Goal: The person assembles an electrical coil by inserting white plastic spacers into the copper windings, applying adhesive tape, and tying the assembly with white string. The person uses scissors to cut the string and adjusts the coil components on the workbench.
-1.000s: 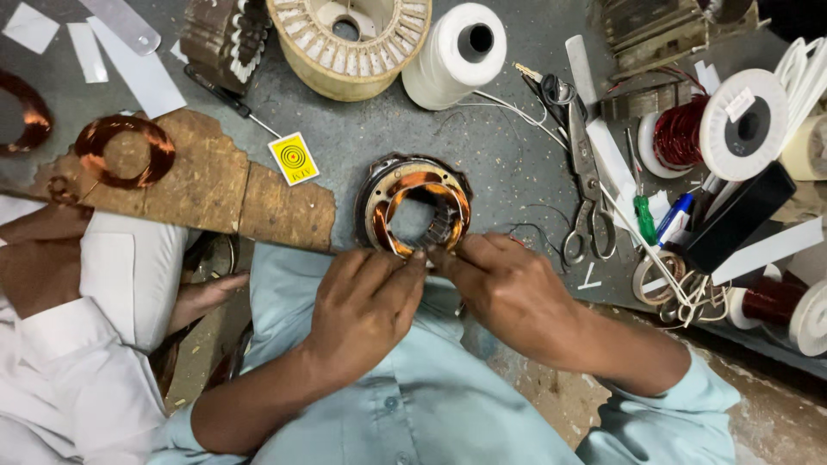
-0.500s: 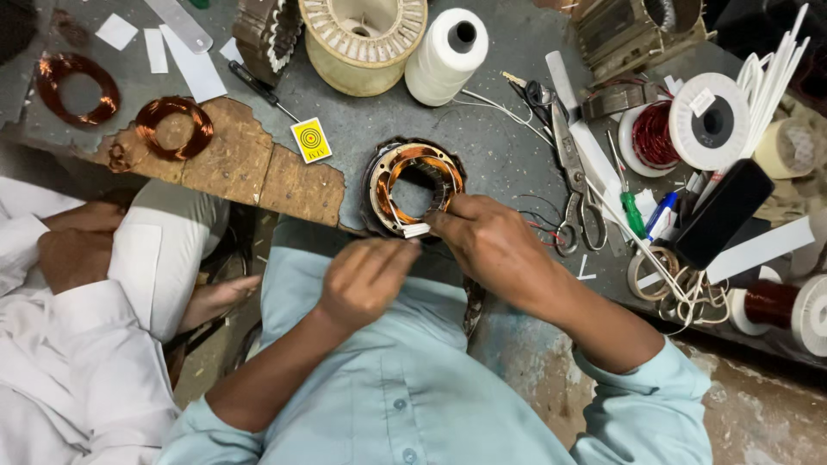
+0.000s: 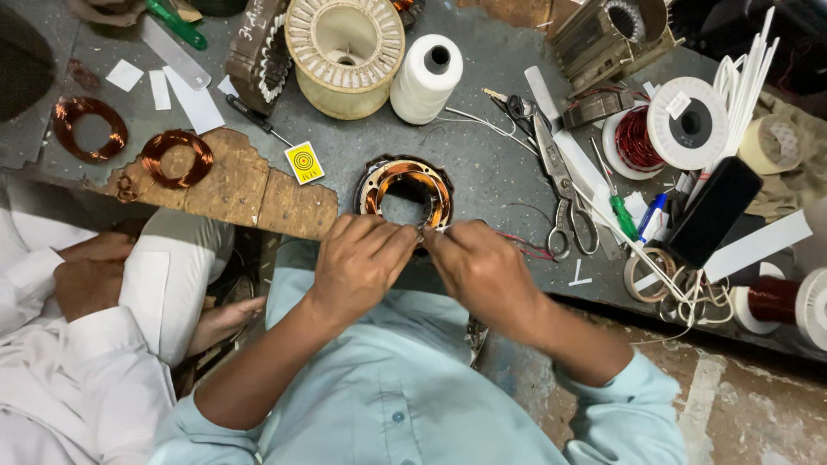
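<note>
At bench edge, left hand (image 3: 357, 263) and right hand (image 3: 482, 267) meet fingertip to fingertip over the near rim of the stator (image 3: 405, 194). Both hands pinched narrow, fingers curled in; seems to be a thin pale strip or wire end nipped between them at the rim, too small to tell which. Stator lies flat on the grey bench (image 3: 482, 172), copper winding showing round the bore, near side partly hidden by the fingers.

Judgement on doing this step well: keep the pinch tight and low against the winding, work with fingertips only, steady the core with the heels of the hands so it doesn't slide off the edge, avoid scraping the enamel on the copper.

Outward: yellow tag (image 3: 304, 163) just left of stator, on the edge of a brown board (image 3: 224, 185) that carries a copper coil (image 3: 177, 158); second coil (image 3: 89, 129) further left. Behind stator: big cream winding former (image 3: 345, 52), white thread cone (image 3: 425, 77), dark laminated core (image 3: 257, 52). Right: scissors (image 3: 560, 194), green screwdriver (image 3: 620, 211), red wire spool (image 3: 636, 138), white spool (image 3: 687, 123), black phone (image 3: 715, 211), tape roll (image 3: 769, 145), loose white cords (image 3: 680, 288). Red wire strand (image 3: 530, 245) beside right hand.

Far left, another person in white, hands (image 3: 86, 271) folded in lap, not touching anything on the bench.
</note>
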